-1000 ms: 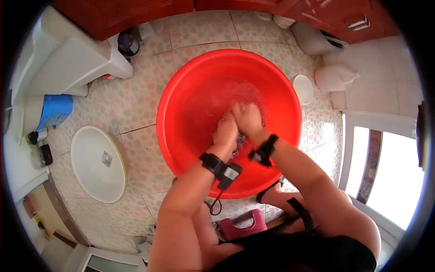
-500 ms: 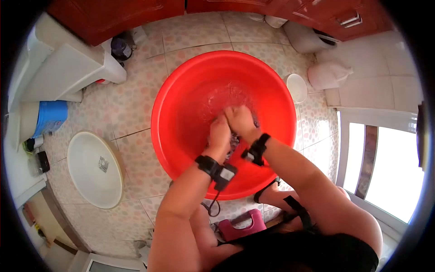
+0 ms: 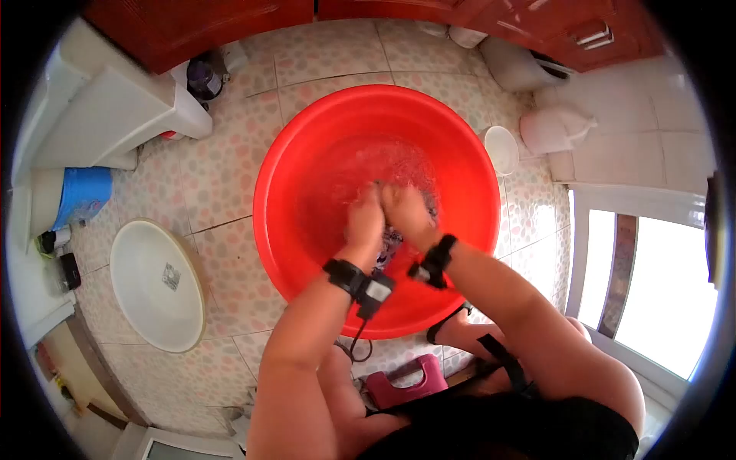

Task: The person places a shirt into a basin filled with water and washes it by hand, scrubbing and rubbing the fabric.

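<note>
A large red basin [image 3: 287, 261] with water in it stands on the floor in front of me. Close together over its middle, my left hand [image 3: 366, 222] and my right hand [image 3: 409, 211] are closed, knuckles nearly touching. Both grip a wet, dark-and-white patterned cloth [image 3: 389, 250], which shows between and below them. Part of the cloth lies hidden under my hands, and the fingertips are somewhat blurred. Each wrist carries a black strap with a small box.
A white basin [image 3: 149, 307] sits on the tiles at left. Beyond the red basin's right rim are a small white bowl [image 3: 501, 150] and a pale jug [image 3: 553, 128]. A pink plastic stool [image 3: 406, 386] is near my legs. Red cabinets [image 3: 199, 27] line the far side.
Both hands have shifted slightly within the basin, still close together on the cloth. The water's ripples differ, and the whole view has moved a little.
</note>
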A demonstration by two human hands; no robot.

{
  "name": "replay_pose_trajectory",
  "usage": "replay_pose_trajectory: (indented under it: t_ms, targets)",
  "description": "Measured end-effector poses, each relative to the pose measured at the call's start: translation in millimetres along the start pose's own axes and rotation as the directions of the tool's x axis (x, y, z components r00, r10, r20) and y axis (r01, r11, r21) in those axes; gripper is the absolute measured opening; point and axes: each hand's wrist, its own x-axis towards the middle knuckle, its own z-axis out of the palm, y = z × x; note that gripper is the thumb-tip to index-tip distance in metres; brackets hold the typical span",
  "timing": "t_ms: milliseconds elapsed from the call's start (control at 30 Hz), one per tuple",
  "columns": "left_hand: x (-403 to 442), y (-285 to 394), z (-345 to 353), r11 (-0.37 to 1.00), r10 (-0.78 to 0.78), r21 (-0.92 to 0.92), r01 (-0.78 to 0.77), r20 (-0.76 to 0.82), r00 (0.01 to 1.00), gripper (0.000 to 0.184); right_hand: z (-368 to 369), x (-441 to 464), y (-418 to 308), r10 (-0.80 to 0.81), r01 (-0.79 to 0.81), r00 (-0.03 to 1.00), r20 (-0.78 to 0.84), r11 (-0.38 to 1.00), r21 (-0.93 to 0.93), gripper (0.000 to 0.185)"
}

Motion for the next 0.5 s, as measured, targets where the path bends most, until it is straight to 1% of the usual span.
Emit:
replay_pose_trajectory:
  t_ms: [33,67,100,133,167,200,233,267,300,333,367,400,433,467,500]
  targets:
    - [-11.4,0.9,8.7,0.942,0.291,0.184,-0.282,-0.026,0.956,0.047,-5.6,6.6,-1.4,0.03,-0.033,0.996,-0.084,0.999,-0.039,0.032]
    - [-16.0,6.2,10.5,0.982,0.169,0.078,-0.17,0.023,0.985,0.047,-7.7,-4.4,-3.3,-0.032,0.014,0.988,-0.151,0.993,-0.118,0.034]
    - [-8.3,13.7,4.4,0.982,0.171,0.072,-0.172,0.021,0.985,0.047,-5.5,-12.7,-9.5,-0.038,0.02,0.988,-0.15,0.992,-0.122,0.034]
    - [3.1,21.2,-9.1,1.0,-0.014,0.006,0.013,0.08,0.997,0.044,-1.5,-22.6,-14.0,-0.037,0.03,0.995,-0.091,0.996,-0.086,0.035]
    - [6.3,22.5,-18.1,0.977,-0.2,-0.045,0.208,0.149,0.969,0.044,1.5,-30.6,-15.1,-0.03,0.029,0.999,-0.03,0.999,-0.045,0.035]
    - [11.7,1.2,-20.0,0.967,-0.209,-0.095,0.237,0.237,0.949,0.043,13.6,-22.7,13.1,-0.049,0.049,0.999,-0.009,0.998,-0.03,0.036]
    - [4.0,1.1,-12.6,0.969,-0.205,-0.087,0.23,0.235,0.95,0.043,8.3,-8.8,6.9,-0.052,0.051,0.999,-0.014,0.998,-0.021,0.036]
    - [-7.8,-3.2,0.4,0.999,-0.049,-0.003,0.05,0.133,0.99,0.044,1.1,3.7,2.8,0.01,-0.009,0.997,-0.077,1.0,0.011,0.037]
    - [-16.4,-4.9,8.7,0.988,0.117,0.092,-0.121,0.048,0.992,0.048,-6.1,7.3,-2.1,0.075,-0.07,0.988,-0.137,0.997,0.04,0.037]
    - [-13.2,1.6,7.0,0.99,0.062,0.122,-0.066,0.03,0.998,0.048,-2.6,-0.9,-9.6,0.09,-0.066,0.979,-0.182,0.989,0.134,0.039]
    - [-5.3,10.6,0.8,0.992,0.067,0.11,-0.07,0.029,0.997,0.048,-5.6,-13.6,-14.7,-0.042,0.049,0.996,-0.084,0.995,0.084,0.038]
    - [-2.0,20.3,-11.3,0.988,-0.14,-0.048,0.145,0.091,0.986,0.046,-7.3,-28.1,-25.6,-0.063,0.064,0.998,-0.015,0.995,0.071,0.038]
    - [-2.5,24.4,-19.1,0.916,-0.327,-0.183,0.358,0.179,0.928,0.046,-6.9,-37.5,-33.9,-0.081,0.078,0.995,0.053,0.995,0.066,0.038]
    - [2.4,7.1,-17.7,0.949,-0.224,-0.188,0.255,0.169,0.96,0.048,-7.7,-30.3,-27.2,-0.07,0.066,0.995,0.065,0.996,0.058,0.038]
    - [-16.3,13.5,-3.8,0.959,0.189,0.195,-0.206,0.102,0.977,0.046,-9.1,-13.3,-19.6,-0.075,0.071,0.995,0.059,0.995,0.067,0.038]
